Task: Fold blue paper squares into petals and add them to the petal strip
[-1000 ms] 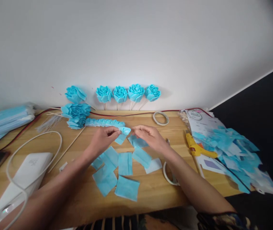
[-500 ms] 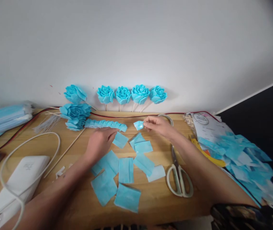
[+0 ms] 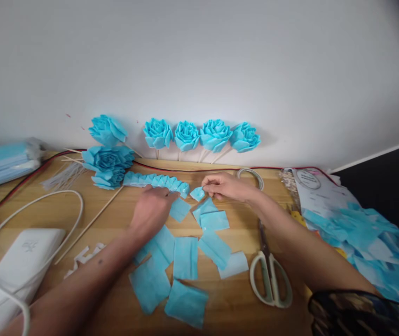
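Observation:
My right hand (image 3: 224,186) pinches a small folded blue petal (image 3: 197,193) just right of the end of a row of folded blue petals (image 3: 155,181) that lies on the wooden table (image 3: 115,214). My left hand (image 3: 152,208) rests knuckles up with its fingertips on the right end of that row; the fingers are curled. Several loose blue fabric squares (image 3: 184,255) lie scattered in front of both hands.
Blue fabric roses on sticks (image 3: 199,135) lean on the white wall, more roses (image 3: 107,161) lie at the left. Scissors (image 3: 271,275) lie by my right forearm. A white device with cable (image 3: 17,256) sits left; blue scraps on paper (image 3: 357,228) pile right. Wooden skewer (image 3: 87,226).
My right hand took the folded petal from between both hands, lifted it right, then brought it back down next to the row's end. My left hand settled onto the row.

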Available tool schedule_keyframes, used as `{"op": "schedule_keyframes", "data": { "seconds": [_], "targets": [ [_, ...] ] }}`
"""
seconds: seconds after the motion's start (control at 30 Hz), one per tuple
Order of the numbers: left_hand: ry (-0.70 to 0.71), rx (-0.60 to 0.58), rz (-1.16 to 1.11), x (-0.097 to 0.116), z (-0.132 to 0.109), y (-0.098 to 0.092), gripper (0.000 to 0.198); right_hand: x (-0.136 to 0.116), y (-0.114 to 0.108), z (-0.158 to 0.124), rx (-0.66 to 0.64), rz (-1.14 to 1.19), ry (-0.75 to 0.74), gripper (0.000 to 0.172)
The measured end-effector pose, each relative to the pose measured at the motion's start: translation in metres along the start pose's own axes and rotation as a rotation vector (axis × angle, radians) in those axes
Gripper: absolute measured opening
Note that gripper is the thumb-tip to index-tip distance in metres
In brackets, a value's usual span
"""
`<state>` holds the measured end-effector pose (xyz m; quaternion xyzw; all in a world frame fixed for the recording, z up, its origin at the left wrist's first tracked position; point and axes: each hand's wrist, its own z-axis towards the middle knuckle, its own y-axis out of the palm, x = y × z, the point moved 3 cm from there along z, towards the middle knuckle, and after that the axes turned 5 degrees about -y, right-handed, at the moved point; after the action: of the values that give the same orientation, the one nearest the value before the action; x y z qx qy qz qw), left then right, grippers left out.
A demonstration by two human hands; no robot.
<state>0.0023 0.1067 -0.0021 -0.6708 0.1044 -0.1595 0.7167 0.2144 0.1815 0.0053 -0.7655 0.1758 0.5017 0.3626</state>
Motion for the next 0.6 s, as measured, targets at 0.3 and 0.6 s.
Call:
{"op": "schedule_keyframes", "data": {
  "seconds": [0.3, 0.6],
  "targets": [
    [0.014, 0.006, -0.003, 0.000, 0.001, 0.002, 0.030, 0.000, 0.014, 0.020, -0.111, -0.053, 0.053, 0.016],
    [0.009, 0.017, 0.002, 0.001, 0.000, 0.001, 0.027, 0.002, 0.016, 0.025, -0.076, -0.059, 0.110, 0.015]
  ]
}}
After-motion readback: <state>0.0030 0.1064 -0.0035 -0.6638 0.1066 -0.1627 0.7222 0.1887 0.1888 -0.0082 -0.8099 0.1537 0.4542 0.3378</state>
